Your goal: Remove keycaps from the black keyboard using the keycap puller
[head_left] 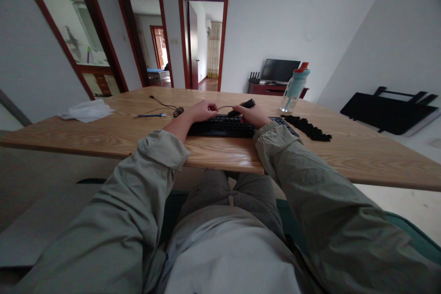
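A black keyboard (223,127) lies near the table's front edge, under both hands. My right hand (254,115) is closed around a black stick-shaped device (246,104), tilted over the keyboard's right half; its exact kind does not show. Above the keyboard's left half, my left hand (206,109) has its fingers pinched together. Whatever they hold is too small or hidden to make out. A thin dark cord (225,106) shows between the two hands, behind the keyboard. Loose black keycaps (308,128) lie in rows to the right of the keyboard.
A coiled black cable (178,111) and a blue-handled brush (151,115) lie left of the keyboard. Crumpled white tissue (87,110) is at the far left. A clear bottle with a red cap (294,88) stands behind the keycaps on the wooden table (361,147).
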The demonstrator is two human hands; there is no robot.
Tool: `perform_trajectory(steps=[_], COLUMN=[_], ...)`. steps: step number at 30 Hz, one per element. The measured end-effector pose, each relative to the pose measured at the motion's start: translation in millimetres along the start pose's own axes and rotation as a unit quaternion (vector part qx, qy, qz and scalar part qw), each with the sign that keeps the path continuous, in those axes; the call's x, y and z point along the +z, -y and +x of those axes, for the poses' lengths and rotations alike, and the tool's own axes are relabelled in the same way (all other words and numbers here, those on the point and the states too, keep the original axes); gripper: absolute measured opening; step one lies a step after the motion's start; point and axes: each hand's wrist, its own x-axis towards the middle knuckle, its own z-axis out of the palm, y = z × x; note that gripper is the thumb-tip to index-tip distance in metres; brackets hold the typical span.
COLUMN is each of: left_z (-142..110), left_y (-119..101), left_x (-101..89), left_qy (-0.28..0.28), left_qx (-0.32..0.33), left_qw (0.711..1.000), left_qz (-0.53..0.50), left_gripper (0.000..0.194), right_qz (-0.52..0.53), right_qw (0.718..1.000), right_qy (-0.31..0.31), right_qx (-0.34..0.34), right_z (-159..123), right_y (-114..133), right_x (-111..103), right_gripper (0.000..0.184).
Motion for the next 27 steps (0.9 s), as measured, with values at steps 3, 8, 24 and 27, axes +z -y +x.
perform_trajectory(steps=[3,8,24,27], left_z=[0.6,0.8,4.5,4.5], left_y=[1.4,1.2,14.7,15.4], left_x=[0.6,1.0,3.2,3.3], left_qy=[0.0,0.001,0.049,0.055], left_qx=[0.002,-0.006,0.015,0.016], left_qw=[1.0,1.0,0.998,0.997], left_qz=[-0.003,-0.002,-0.043,-0.043], left_gripper=[0.021,0.022,0.022,0.022], right_qz=[0.006,-0.019,-0.114,-0.127], right_qw=[1.0,1.0,0.991,0.989], right_qy=[-0.005,-0.006,-0.018,-0.018], right_qx=[-0.004,-0.014,-0.06,-0.068], right_z=[1.5,2.2,8.4,10.9], right_y=[-2.1,-4.1,19.7,23.5], right_x=[-0.3,-1.4,4.1,3.8], right_gripper=[0.025,0.03,0.026,0.026])
